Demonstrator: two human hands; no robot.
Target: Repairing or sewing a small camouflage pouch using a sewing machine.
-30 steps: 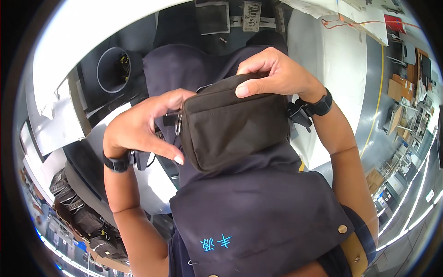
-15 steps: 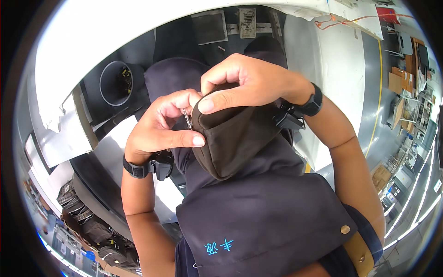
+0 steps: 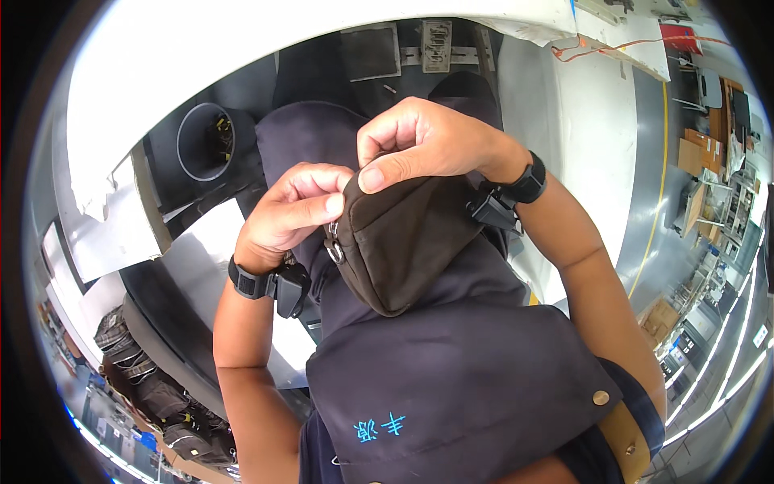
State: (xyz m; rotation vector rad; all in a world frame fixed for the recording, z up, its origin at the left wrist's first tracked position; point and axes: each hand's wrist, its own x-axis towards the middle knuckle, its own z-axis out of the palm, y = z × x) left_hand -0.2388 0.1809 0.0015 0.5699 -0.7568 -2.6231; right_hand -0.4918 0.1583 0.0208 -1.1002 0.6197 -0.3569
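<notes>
I have a dark olive fabric pouch [image 3: 411, 242] over my lap, above a dark apron [image 3: 459, 363]. My left hand [image 3: 294, 206] pinches the pouch's upper left corner between thumb and fingers. My right hand [image 3: 431, 141] grips the top edge just beside it, thumb pressed on the fabric and fingers curled behind, partly hidden. A metal ring [image 3: 335, 251] hangs from zipper hardware below my left thumb. Black devices are strapped to both my wrists.
A white bench edge [image 3: 153, 73] curves overhead. A round bin [image 3: 206, 142] with small items stands at upper left, a pile of dark bags [image 3: 165, 395] at lower left. Orange cord [image 3: 605, 44], cardboard boxes [image 3: 700, 149] and shelving are at the right.
The pouch has turned, bringing its left end upward. Both hands moved closer together at that corner; my left thumb rose onto it and my right hand shifted leftward.
</notes>
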